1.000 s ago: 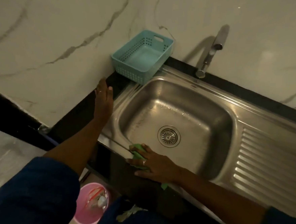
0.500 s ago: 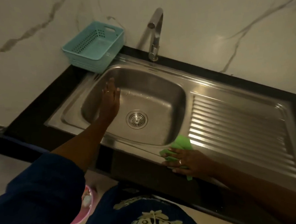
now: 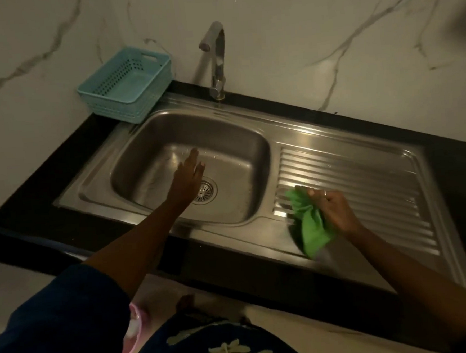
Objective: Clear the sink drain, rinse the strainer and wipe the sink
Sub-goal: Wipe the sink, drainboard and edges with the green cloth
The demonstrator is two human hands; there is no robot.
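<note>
Steel sink (image 3: pixel 95 193) | right hand (image 3: pixel 336 210) fingers clench green cloth (image 3: pixel 311 227) over drainboard (image 3: pixel 370 177) | left hand (image 3: pixel 187 176) fingers straight, released, beside strainer (image 3: pixel 207 191)

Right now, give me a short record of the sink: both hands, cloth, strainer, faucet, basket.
left hand: fingers straight, over the basin, beside the strainer
right hand: grips the cloth over the drainboard
cloth: green, bunched, hanging from the right hand
strainer: seated in the drain, partly hidden by the left hand
faucet: no water seen running
basket: teal, back left corner, looks empty
</note>
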